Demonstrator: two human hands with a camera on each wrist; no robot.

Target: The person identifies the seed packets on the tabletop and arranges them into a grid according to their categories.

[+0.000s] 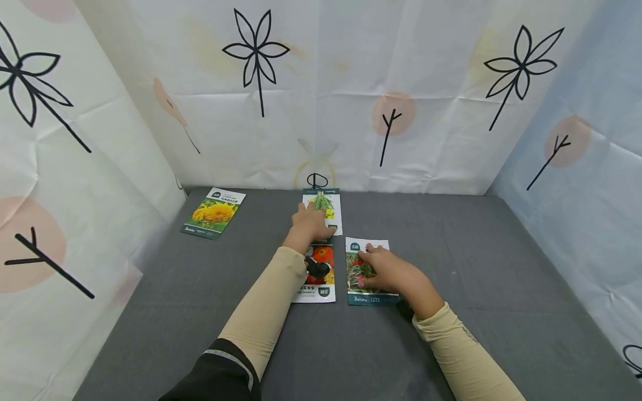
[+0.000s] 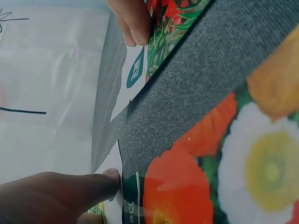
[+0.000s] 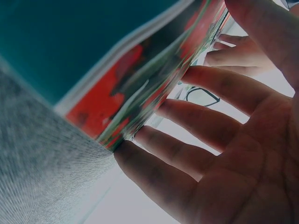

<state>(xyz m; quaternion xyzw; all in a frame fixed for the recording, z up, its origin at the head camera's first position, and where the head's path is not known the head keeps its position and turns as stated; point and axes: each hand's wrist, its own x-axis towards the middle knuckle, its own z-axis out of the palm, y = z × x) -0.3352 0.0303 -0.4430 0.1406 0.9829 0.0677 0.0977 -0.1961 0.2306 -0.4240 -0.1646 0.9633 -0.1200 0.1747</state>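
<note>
My left hand (image 1: 309, 225) rests on a white flower-seed packet (image 1: 337, 214) with yellow blooms at the back middle, its straight thumb pressing near the lower edge. Directly in front lies a packet of orange and red poppies (image 1: 321, 278), partly under my left wrist; its large blossoms fill the left wrist view (image 2: 187, 182). To the right, my right hand (image 1: 393, 271) has its fingers spread over a red-flower packet (image 1: 371, 299) with a teal bottom band. Seen from the right wrist, these fingers (image 3: 210, 121) are nearly straight, with tips against that packet.
A packet with a yellow-orange flower (image 1: 213, 213) lies angled at the back left of the grey tabletop (image 1: 451, 239). White cloth walls (image 1: 341, 72) with drawn flowers and trees rise behind and on both sides.
</note>
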